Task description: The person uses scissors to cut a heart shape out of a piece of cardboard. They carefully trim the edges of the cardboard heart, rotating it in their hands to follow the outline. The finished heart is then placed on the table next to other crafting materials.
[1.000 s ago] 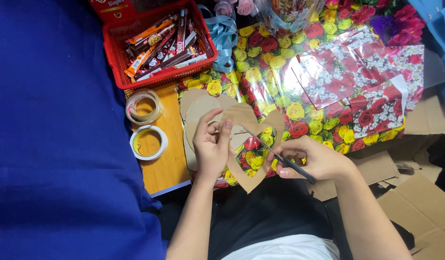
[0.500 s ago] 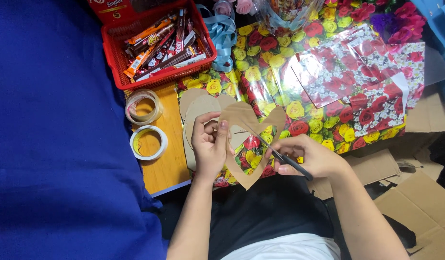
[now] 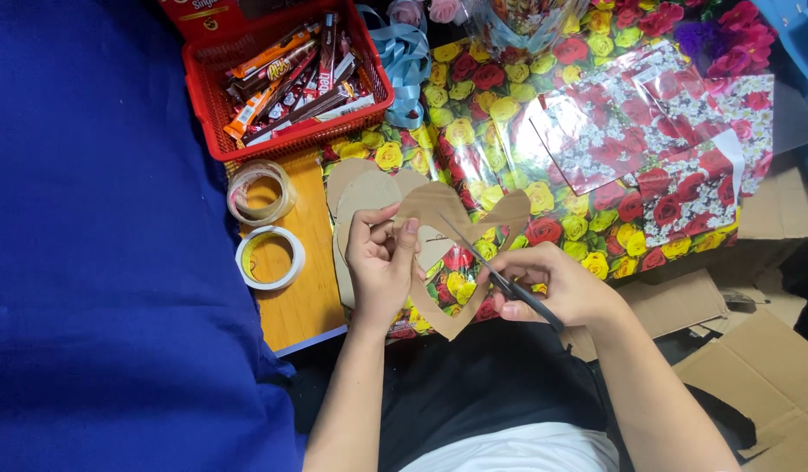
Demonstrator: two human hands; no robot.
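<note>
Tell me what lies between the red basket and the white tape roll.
In the head view, a clear tape roll lies on the wooden table between the red basket and white tape roll.

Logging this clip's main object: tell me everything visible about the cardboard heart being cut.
The cardboard heart is a flat brown outline with its middle cut away, so the flowered wrapping shows through. The left hand pinches its left lobe, holding it above the table, point toward the person. The scissors in the right hand reach into its open middle. More cardboard hearts lie beneath.

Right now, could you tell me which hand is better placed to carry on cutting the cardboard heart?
The right hand: it holds the scissors, blades reaching into the cardboard heart. The left hand has its grip on the heart's left side.
</note>
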